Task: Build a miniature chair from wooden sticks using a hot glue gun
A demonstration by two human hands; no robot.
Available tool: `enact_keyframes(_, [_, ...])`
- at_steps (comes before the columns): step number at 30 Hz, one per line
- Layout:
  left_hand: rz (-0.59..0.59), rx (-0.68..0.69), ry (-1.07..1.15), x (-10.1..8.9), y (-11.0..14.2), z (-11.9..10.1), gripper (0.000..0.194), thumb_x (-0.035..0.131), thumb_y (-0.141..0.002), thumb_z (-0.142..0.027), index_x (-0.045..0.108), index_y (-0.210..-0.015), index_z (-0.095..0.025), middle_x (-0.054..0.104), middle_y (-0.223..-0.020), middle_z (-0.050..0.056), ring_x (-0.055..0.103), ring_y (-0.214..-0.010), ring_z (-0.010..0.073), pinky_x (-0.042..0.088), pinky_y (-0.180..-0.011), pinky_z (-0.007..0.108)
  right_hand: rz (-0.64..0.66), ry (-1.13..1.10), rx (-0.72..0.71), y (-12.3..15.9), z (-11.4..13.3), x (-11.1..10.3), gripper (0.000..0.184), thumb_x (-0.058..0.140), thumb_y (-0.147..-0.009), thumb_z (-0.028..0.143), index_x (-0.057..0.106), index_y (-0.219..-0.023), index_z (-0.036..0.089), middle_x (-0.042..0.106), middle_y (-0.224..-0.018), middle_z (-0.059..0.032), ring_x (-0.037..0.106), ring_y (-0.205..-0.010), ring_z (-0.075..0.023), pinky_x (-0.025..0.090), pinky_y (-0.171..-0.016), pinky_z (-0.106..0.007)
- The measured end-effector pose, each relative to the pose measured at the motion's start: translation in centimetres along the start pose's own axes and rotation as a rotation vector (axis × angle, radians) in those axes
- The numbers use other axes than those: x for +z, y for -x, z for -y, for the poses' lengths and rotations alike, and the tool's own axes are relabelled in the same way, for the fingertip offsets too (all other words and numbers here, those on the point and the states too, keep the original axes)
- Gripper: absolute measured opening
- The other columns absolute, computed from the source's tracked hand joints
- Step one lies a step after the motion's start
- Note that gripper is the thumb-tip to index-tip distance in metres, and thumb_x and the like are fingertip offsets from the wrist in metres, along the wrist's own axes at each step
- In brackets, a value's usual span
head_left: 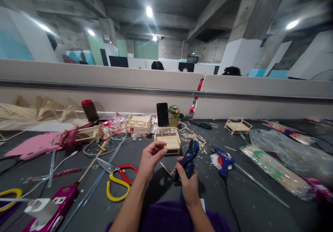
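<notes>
My right hand [189,187] is wrapped round the handles of a dark blue hand cutter [191,152], its head pointing up and away from me. Thumb and fingertips of my left hand [152,157] are pinched together in front of a miniature wooden bench [169,141] made of thin sticks. Whatever they hold, if anything, is too small to make out. A loose wooden stick [166,168] lies on the dark table between my hands. Behind the bench, short cut stick pieces [192,136] are scattered.
Red-and-yellow scissors [118,178] lie left; a blue glue gun [223,160] with a cable lies right. More stick furniture [139,122] and a small stick bed [237,126] stand behind. A phone [162,114] leans upright by a bottle [173,115]. Bagged sticks [275,171] lie right.
</notes>
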State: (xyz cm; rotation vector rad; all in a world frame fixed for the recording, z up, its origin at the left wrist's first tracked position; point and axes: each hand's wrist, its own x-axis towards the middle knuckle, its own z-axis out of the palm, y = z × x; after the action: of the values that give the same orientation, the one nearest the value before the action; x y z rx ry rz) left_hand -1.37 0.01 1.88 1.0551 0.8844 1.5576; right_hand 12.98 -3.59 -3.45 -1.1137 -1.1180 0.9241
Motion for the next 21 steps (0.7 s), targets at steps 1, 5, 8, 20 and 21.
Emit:
enact_keyframes(1, [0.001, 0.003, 0.0, 0.0, 0.0, 0.0, 0.027, 0.082, -0.064, -0.028, 0.071, -0.086, -0.016, 0.057, -0.066, -0.002, 0.044, -0.059, 0.0076, 0.034, -0.054, 0.019, -0.004, 0.001, 0.004, 0.0, -0.1, 0.0, 0.034, 0.062, -0.082, 0.047, 0.064, -0.097, 0.017, 0.066, -0.071, -0.0023, 0.063, -0.068, -0.0186, 0.05, -0.066, -0.03])
enact_keyframes(5, [0.02, -0.009, 0.016, 0.0, 0.0, 0.1, 0.026, 0.079, -0.068, -0.031, 0.07, -0.087, -0.016, 0.054, -0.064, -0.003, 0.041, -0.055, 0.0062, 0.031, -0.053, 0.018, -0.016, -0.001, 0.003, 0.0, -0.2, 0.0, 0.035, 0.063, -0.081, 0.048, 0.065, -0.094, 0.016, 0.065, -0.067, -0.0008, 0.062, -0.064, -0.0182, 0.049, -0.064, -0.03])
enact_keyframes(8, [0.028, -0.036, 0.05, -0.4, -0.3, 0.3, 0.023, 0.076, -0.071, -0.033, 0.066, -0.081, -0.015, 0.057, -0.069, -0.002, 0.04, -0.054, 0.0048, 0.03, -0.051, 0.018, -0.019, 0.008, 0.0, 0.1, -0.2, 0.0, 0.036, 0.062, -0.081, 0.049, 0.065, -0.095, 0.016, 0.065, -0.067, -0.0012, 0.061, -0.064, -0.0184, 0.049, -0.066, -0.03])
enact_keyframes(20, [-0.23, -0.185, -0.24, -7.2, -3.5, 1.9, 0.02, 0.059, -0.064, -0.037, 0.055, -0.07, -0.017, 0.048, -0.055, -0.005, 0.029, -0.042, 0.0065, 0.02, -0.042, 0.02, -0.426, 0.61, -0.057, -2.1, 0.5, -3.3, 0.067, 0.052, -0.078, 0.06, 0.054, -0.12, 0.008, 0.06, -0.115, -0.0236, 0.057, -0.109, -0.0366, 0.042, -0.092, -0.045])
enact_keyframes(21, [-0.203, -0.177, -0.286, -7.0, -3.4, 2.0, 0.019, 0.062, -0.063, -0.035, 0.057, -0.067, -0.017, 0.048, -0.053, -0.005, 0.032, -0.043, 0.0071, 0.022, -0.044, 0.02, -0.412, 0.679, -0.058, -2.2, 0.6, -3.5, 0.071, 0.052, -0.077, 0.06, 0.052, -0.124, 0.007, 0.059, -0.118, -0.0252, 0.054, -0.112, -0.0385, 0.04, -0.094, -0.047])
